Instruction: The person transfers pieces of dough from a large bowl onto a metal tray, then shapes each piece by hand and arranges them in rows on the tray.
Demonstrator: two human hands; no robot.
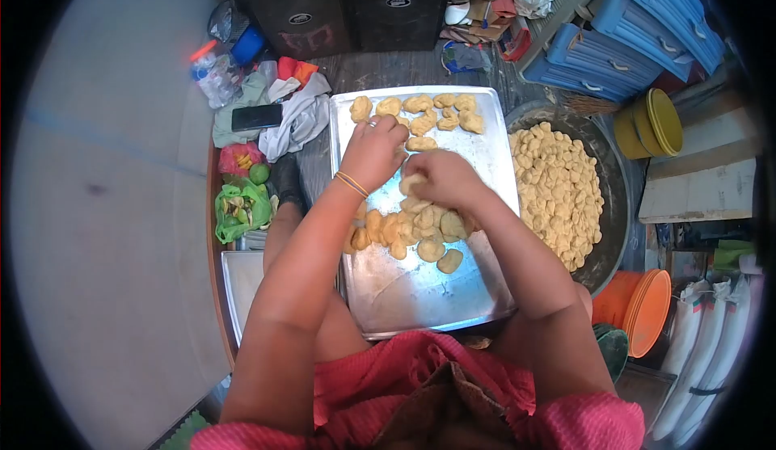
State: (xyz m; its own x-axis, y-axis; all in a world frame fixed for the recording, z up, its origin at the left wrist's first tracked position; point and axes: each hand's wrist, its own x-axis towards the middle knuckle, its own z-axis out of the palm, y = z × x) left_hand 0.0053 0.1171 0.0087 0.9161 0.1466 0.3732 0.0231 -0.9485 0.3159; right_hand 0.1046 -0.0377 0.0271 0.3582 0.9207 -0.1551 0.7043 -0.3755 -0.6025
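Observation:
A shiny metal baking tray (388,304) lies in front of me. Across its far end, lumpy pieces of yellowish dough (421,103) sit in loose rows. A heap of more dough pieces (430,222) spreads over the middle. My left hand (374,149), with a ring and a thin wristband, is bent over the far rows at the tray's left; its fingers are closed and their tips hide what is under them. My right hand (443,177) is beside it, just beyond the heap, its fingers closed on a dough piece (411,184).
At the right stands a wide dark basin (621,199) filled with dough pieces. An orange bucket (647,314) and a yellow bucket (649,124) stand near it. Blue drawers (602,62) and black speakers (396,26) line the back. Cloths, a phone (257,117) and bags lie left.

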